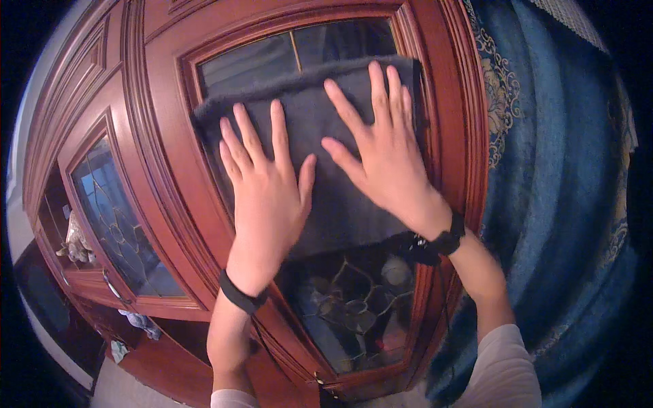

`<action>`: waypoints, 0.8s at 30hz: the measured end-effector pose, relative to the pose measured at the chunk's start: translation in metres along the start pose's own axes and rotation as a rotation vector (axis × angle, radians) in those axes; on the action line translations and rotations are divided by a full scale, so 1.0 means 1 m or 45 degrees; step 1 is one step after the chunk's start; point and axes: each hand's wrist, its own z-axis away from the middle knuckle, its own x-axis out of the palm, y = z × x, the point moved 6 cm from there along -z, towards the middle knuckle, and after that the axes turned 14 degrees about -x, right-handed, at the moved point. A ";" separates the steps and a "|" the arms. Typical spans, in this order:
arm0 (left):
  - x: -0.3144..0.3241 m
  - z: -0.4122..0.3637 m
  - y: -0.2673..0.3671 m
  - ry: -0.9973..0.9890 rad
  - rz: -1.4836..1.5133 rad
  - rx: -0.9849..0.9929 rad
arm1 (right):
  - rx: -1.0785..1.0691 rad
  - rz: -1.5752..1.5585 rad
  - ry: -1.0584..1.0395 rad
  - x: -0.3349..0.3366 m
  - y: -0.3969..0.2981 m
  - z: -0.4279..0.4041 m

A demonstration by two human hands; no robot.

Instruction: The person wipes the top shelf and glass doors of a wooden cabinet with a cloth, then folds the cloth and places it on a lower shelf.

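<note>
A dark grey cloth [331, 219] lies spread across the glass pane [352, 306] of a reddish wooden cabinet door [168, 66]. Flat on its left half is my left hand [268, 178], fingers spread and pointing up. My right hand [387, 158] rests on the right half, its fingertips near the cloth's upper edge. Neither hand grips anything. Below the cloth, the glass shows a leaded flower pattern. Both wrists wear black bands. What lies under the palms is hidden.
A blue curtain [535, 194] with gold embroidery hangs close on the right. To the left are a second glazed door [122, 219] with a metal handle [111, 286] and an open shelf holding an animal figurine [76, 242]. A small door handle [319, 378] sits low at the centre.
</note>
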 end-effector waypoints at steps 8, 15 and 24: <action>0.005 0.072 0.004 -0.320 -0.006 -0.101 | 0.108 -0.092 -0.281 -0.001 -0.037 0.067; 0.030 0.137 0.008 -0.515 -0.015 -0.149 | 0.165 -0.121 -0.440 0.013 -0.065 0.128; 0.038 0.241 0.012 -0.713 0.012 -0.167 | 0.193 -0.211 -0.562 0.005 -0.115 0.221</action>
